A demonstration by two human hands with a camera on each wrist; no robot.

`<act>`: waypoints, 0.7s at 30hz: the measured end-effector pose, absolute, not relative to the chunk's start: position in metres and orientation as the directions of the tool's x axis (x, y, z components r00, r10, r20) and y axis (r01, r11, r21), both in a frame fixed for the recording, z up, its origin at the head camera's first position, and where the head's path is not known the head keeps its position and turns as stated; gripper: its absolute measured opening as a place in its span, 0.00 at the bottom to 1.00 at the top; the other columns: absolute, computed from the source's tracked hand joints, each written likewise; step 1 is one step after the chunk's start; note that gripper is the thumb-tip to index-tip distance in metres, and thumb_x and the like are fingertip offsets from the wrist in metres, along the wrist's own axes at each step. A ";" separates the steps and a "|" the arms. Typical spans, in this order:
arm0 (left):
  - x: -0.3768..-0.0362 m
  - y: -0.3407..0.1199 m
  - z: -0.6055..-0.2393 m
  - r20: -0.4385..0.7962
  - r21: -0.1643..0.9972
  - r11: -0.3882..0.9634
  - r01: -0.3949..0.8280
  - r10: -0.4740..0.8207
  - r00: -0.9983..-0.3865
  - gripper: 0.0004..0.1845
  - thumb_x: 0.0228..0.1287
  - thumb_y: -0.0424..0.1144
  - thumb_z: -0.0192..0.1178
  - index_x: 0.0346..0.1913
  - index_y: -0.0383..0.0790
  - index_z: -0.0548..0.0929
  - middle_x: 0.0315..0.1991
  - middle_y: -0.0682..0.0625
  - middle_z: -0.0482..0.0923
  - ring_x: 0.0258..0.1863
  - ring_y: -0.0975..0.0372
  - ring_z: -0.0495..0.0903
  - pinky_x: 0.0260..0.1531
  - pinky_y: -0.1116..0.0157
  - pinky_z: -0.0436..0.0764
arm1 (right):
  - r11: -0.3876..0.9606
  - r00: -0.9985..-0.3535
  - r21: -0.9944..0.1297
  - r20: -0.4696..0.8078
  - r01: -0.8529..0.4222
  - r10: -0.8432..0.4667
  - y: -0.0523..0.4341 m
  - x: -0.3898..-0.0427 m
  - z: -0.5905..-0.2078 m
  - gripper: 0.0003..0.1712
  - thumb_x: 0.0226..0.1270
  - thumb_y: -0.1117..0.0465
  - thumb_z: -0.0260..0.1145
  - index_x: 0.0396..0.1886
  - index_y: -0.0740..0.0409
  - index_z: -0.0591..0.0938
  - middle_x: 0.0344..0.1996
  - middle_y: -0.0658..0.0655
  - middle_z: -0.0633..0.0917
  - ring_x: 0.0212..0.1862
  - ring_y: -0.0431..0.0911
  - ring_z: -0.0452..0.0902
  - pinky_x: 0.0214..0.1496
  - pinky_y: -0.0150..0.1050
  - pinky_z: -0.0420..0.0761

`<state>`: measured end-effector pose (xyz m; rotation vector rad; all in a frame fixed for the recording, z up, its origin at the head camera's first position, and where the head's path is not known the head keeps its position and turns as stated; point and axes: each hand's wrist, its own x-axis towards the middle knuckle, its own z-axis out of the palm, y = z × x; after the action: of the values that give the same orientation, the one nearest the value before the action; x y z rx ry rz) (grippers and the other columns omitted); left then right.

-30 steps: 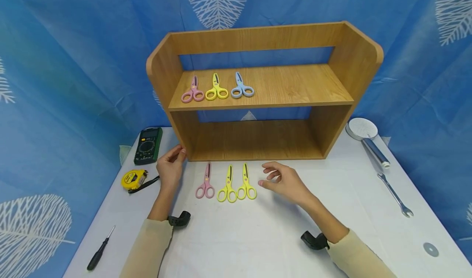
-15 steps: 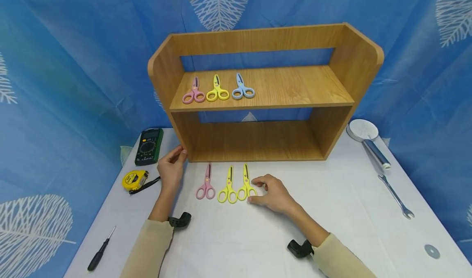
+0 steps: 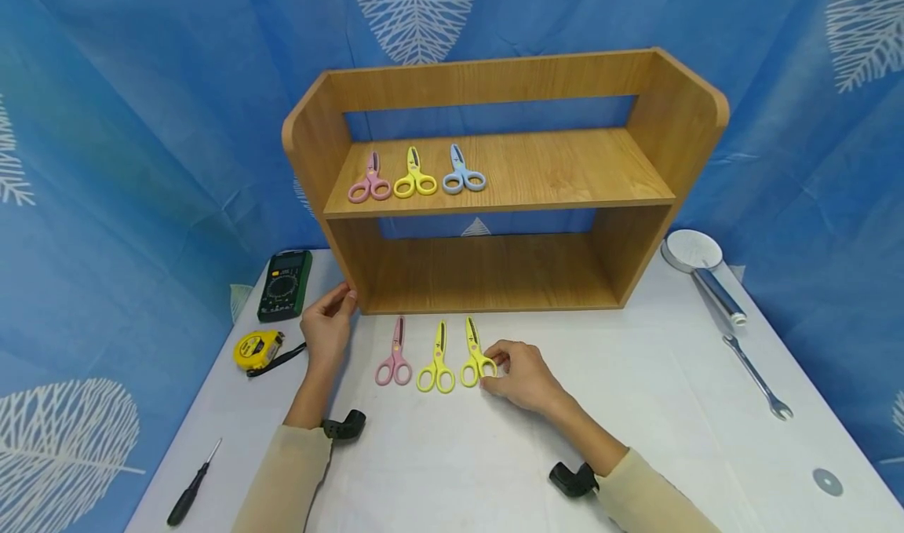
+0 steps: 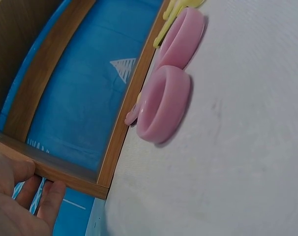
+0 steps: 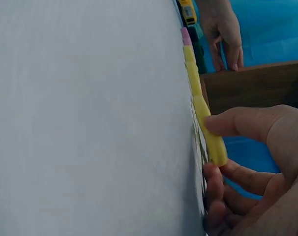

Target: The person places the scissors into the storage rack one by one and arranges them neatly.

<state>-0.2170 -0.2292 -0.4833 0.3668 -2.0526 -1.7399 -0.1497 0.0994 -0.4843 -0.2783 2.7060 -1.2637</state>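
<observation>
In the head view my right hand (image 3: 521, 375) is at the handles of the rightmost yellow scissors (image 3: 473, 354). The right wrist view has thumb and fingers pinching one yellow handle loop (image 5: 215, 142) just over the cloth. To its left lie another pair of yellow scissors (image 3: 439, 360) and pink scissors (image 3: 396, 354). My left hand (image 3: 328, 326) grips the lower left side panel of the wooden shelf (image 3: 508, 205), thumb on one side and fingertips on the other in the left wrist view. Pink (image 3: 370, 181), yellow (image 3: 415, 177) and blue scissors (image 3: 462, 173) lie in a row on its upper board.
Left of the shelf are a multimeter (image 3: 285, 286), a yellow tape measure (image 3: 257, 349) and a screwdriver (image 3: 194, 486). On the right lie a round-headed tool with a blue handle (image 3: 719, 291), a wrench (image 3: 759, 377) and a grey washer (image 3: 827, 482). A blue curtain hangs behind.
My right hand has come left to the rightmost yellow scissors and taken hold of a handle. That pair has shifted slightly right, away from the middle pair. My left hand stays at the shelf.
</observation>
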 end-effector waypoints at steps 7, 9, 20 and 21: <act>-0.217 -0.231 -0.483 0.140 0.982 0.178 0.066 -0.448 -0.883 0.16 0.71 0.39 0.67 0.59 0.40 0.87 0.53 0.42 0.86 0.45 0.66 0.85 0.45 0.76 0.87 | 0.553 -0.972 -0.832 -0.090 -0.048 -0.219 0.113 -0.146 -0.466 0.19 0.57 0.65 0.75 0.49 0.60 0.86 0.28 0.48 0.88 0.30 0.40 0.82 0.29 0.33 0.82; -0.217 -0.233 -0.482 0.137 0.981 0.184 0.061 -0.432 -0.891 0.17 0.71 0.40 0.67 0.59 0.40 0.87 0.54 0.42 0.86 0.45 0.66 0.85 0.45 0.76 0.87 | 0.541 -0.971 -0.839 -0.081 -0.056 -0.226 0.119 -0.143 -0.454 0.19 0.58 0.65 0.75 0.50 0.59 0.87 0.29 0.48 0.88 0.32 0.41 0.82 0.31 0.33 0.83; -0.219 -0.253 -0.474 0.002 0.994 0.104 -0.027 -0.274 -0.962 0.22 0.71 0.42 0.65 0.63 0.37 0.83 0.59 0.41 0.82 0.51 0.64 0.86 0.51 0.71 0.87 | 0.431 -0.932 -0.862 0.118 -0.268 -0.343 0.156 -0.130 -0.353 0.20 0.64 0.61 0.76 0.55 0.57 0.86 0.35 0.52 0.89 0.39 0.48 0.83 0.41 0.34 0.86; -0.219 -0.254 -0.475 -0.013 0.994 0.101 -0.041 -0.265 -0.964 0.22 0.71 0.43 0.65 0.63 0.37 0.83 0.59 0.42 0.82 0.51 0.64 0.86 0.51 0.70 0.87 | 0.427 -0.932 -0.859 0.139 -0.281 -0.334 0.159 -0.131 -0.343 0.20 0.64 0.61 0.76 0.55 0.56 0.85 0.35 0.52 0.89 0.39 0.48 0.83 0.42 0.34 0.87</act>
<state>-0.2190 -0.2545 -0.4746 0.3102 -2.1991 -1.9752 -0.1310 0.1591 -0.3430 -0.5631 2.6086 -1.5547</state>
